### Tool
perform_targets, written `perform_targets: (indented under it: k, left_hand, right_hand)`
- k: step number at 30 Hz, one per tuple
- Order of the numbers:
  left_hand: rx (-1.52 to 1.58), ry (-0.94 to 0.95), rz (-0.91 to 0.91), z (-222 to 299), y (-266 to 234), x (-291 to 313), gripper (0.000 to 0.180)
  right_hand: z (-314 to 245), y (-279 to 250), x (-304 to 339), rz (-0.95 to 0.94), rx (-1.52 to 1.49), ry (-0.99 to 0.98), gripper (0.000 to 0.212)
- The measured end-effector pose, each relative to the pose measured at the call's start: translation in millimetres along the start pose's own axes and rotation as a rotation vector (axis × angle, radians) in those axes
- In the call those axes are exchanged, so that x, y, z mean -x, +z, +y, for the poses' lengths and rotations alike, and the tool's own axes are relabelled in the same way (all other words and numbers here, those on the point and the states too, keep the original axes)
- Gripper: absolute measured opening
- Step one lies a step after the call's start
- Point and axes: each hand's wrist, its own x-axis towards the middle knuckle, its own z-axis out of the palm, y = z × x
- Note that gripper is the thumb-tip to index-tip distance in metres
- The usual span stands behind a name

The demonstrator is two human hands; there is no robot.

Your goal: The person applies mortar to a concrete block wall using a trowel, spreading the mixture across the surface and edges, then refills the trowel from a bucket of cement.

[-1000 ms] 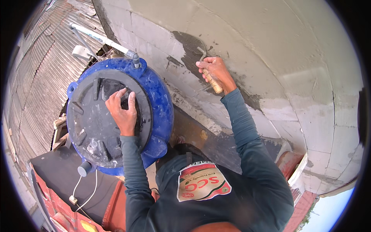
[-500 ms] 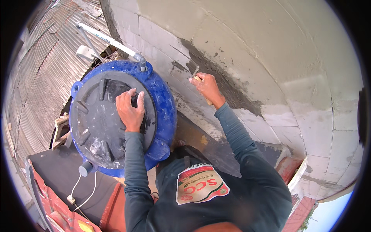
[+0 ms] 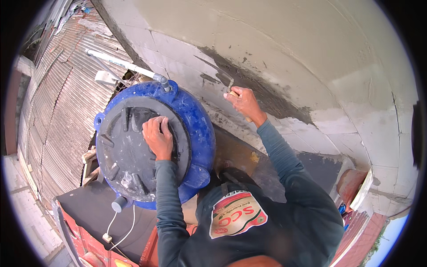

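My right hand (image 3: 246, 104) is closed around a trowel (image 3: 234, 93) with a pale wooden handle and a bent metal neck. Its blade cannot be told apart from the wet dark mortar (image 3: 271, 95) smeared on the block wall (image 3: 291, 73). Lower and to the left, my left hand (image 3: 159, 137) rests on the black ribbed lid (image 3: 129, 151) of a blue water tank (image 3: 202, 138). Those fingers are curled in close to the thumb, and their tips are hidden, so whatever lies under them does not show.
A white pipe (image 3: 120, 61) joins the tank's far edge from the left. Corrugated roofing (image 3: 66, 93) spreads out at the left. White cable (image 3: 132, 224) lies on a dark sheet (image 3: 89, 209) near red metal (image 3: 78, 231). A narrow dark ledge (image 3: 313, 167) runs below the wall.
The tank, wall and both hands sit slightly farther right and mostly lower in the picture, as the view has shifted. My left fingers have drawn closer together on the lid.
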Motion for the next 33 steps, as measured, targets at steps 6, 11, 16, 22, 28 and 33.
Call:
perform_targets:
  k: [6, 11, 16, 22, 28, 33]
  left_hand:
    - [-0.037, 0.039, -0.044, -1.3, -3.7, -3.8, 0.004]
    - [-0.072, 0.044, -0.061, -0.5, -4.2, 0.2, 0.005]
    - [-0.078, 0.035, -0.08, 3.7, -2.2, -0.6, 0.007]
    - [-0.083, 0.102, -0.089, 3.4, 8.5, -1.2, 0.006]
    - [-0.114, 0.105, -0.126, -7.5, -1.0, 4.5, 0.009]
    - [-0.125, 0.095, -0.143, -5.8, 1.4, 6.6, 0.012]
  right_hand:
    - [61.4, 26.0, -16.2, 0.122, -0.273, 0.024, 0.042]
    - [76.7, -28.1, 39.9, 0.133, -0.493, 0.126, 0.038]
    - [70.9, -72.0, 80.9, 0.081, -0.275, 0.071, 0.027]
    - [89.6, 5.7, 27.7, 0.056, 0.031, -0.083, 0.046]
    - [119.6, -20.9, 42.1, 0.068, -0.498, 0.118, 0.045]
    - [141.1, -79.1, 107.5, 0.158, -0.669, 0.1, 0.032]
